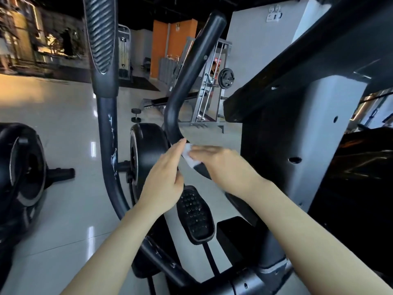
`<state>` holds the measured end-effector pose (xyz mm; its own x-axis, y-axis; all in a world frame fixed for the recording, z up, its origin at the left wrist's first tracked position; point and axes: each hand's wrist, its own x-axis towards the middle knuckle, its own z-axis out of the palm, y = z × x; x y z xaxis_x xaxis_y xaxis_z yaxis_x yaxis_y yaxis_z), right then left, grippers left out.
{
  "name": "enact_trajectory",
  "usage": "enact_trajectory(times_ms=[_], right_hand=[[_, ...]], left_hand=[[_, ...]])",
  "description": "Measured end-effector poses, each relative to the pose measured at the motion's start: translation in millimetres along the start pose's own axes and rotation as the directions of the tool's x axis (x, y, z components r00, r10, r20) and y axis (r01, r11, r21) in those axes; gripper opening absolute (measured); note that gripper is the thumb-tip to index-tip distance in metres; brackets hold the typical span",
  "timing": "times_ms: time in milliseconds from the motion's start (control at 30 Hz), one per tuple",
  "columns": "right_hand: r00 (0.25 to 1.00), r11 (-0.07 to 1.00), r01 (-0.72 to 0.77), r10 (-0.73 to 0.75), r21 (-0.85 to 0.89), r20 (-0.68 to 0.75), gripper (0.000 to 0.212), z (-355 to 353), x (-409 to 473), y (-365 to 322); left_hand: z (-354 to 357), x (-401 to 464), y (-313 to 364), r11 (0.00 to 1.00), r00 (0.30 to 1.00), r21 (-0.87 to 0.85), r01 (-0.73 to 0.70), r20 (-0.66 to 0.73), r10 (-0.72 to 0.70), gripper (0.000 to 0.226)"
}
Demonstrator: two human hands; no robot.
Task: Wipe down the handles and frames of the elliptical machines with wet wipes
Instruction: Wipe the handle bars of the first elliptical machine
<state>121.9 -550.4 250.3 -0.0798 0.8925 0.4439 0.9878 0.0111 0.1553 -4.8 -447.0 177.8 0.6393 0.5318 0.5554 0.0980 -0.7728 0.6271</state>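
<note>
A black curved handle bar [187, 81] of the elliptical machine rises through the middle of the view. A white wet wipe [188, 155] lies against its lower bend. My right hand [225, 165] comes from the right and holds the wipe onto the bar, fingers wrapped over it. My left hand [163, 177] lies along the bar's left side with fairly straight fingers, their tips touching the wipe's edge. The bar between the two hands is mostly hidden. A ribbed black moving arm [101, 39] stands to the left.
Below my hands are the studded foot pedal [195, 213] and the black flywheel housing [146, 145]. The grey console column [297, 145] fills the right. Another machine [25, 167] sits at far left on the glossy floor. A weight rack [208, 92] and dumbbell [136, 114] stand behind.
</note>
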Motion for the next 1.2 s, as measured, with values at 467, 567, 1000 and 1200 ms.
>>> enact_trajectory(times_ms=[467,567,1000,1200], right_hand=[[0.981,0.921,-0.128,0.065,-0.368,-0.180,0.045,-10.6,-93.3,20.0],[0.897,0.922,-0.350,0.279,-0.165,-0.343,0.034,15.0,-79.8,7.7],[0.806,0.979,-0.102,0.185,0.176,-0.562,0.031,-3.6,-15.3,-44.0],[0.890,0.936,0.046,-0.197,-0.349,-0.411,0.036,-36.3,118.9,-15.3]], left_hand=[[2.4,-0.6,-9.7,0.977,0.997,0.202,-0.074,0.046,0.066,0.076],[1.5,0.2,-10.6,0.976,0.994,0.189,-0.104,0.057,0.094,0.073],[-57.0,-7.7,-3.7,0.891,0.839,0.357,-0.281,-0.360,0.408,0.034],[-105.7,8.1,-31.0,0.852,0.838,0.508,-0.122,-0.408,0.363,0.049]])
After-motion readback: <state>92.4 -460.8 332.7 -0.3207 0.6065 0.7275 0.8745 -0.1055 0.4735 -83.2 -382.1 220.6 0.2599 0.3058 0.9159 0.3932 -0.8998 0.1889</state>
